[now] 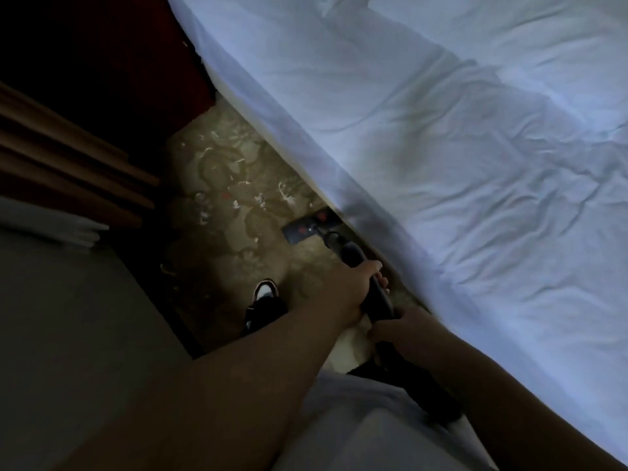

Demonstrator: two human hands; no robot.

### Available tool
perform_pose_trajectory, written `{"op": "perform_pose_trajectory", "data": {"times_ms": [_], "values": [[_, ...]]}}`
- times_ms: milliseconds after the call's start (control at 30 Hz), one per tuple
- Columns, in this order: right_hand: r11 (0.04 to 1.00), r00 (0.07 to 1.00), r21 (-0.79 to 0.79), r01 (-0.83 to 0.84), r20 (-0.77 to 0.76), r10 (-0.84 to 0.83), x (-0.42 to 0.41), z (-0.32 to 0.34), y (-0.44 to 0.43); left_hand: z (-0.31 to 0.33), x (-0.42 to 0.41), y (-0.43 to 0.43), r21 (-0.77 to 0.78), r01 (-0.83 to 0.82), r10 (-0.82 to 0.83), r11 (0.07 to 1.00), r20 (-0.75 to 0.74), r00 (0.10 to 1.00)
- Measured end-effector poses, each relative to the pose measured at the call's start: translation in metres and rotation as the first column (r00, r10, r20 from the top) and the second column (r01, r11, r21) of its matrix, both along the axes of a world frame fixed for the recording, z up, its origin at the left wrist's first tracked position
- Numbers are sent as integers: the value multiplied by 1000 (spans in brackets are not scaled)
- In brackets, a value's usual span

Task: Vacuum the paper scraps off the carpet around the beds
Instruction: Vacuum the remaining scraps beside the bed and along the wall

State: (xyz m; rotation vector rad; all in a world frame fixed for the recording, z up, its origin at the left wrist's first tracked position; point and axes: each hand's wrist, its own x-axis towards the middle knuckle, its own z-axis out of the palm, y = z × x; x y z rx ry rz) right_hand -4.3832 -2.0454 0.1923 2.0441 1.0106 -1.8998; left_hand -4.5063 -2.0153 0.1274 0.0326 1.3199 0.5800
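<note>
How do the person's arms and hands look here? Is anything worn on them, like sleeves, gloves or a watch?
The left forearm and right forearm are bare to the frame edge; no sleeves show. The left hand and the right hand wear no gloves. No watch, bracelet or ring is visible, though the picture is dim.

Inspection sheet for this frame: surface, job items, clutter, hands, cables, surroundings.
Surface: patterned carpet, dimly lit.
Job's things: paper scraps lie ahead of the vacuum head, which sits close beside the bed.
Clutter: nothing seen beyond the scraps.
Hands: left hand and right hand both grip the wand, left farther forward.
Cables: nothing seen.
Surroundings: white-sheeted bed on the right; brown folds, perhaps a curtain, on the left; the person's shoe on the carpet.
</note>
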Motion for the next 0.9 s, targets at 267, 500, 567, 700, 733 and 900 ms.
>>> {"op": "perform_pose_trajectory", "data": {"times_ms": [267,500,567,700,733,900], "values": [[999,997,-19,-48,-56,47,-189,-36,101,-17,-191,98,1,-9,9,1000,-119,993],[978,975,-54,-201,-105,195,-282,-62,149,-41,-294,124,-23,-174,168,984,-167,972],[973,969,-50,-226,-118,219,-303,-70,158,-46,-317,127,-41,-225,215,973,-171,961],[961,957,-80,-266,-143,253,-328,-84,150,-55,-343,115,-124,-292,259,948,-228,939],[957,955,-95,-275,-146,260,-328,-85,143,-55,-341,108,-140,-290,252,947,-240,938],[934,939,-126,-334,-135,318,-298,-79,111,-52,-309,70,-170,-321,277,932,-243,930]]}}
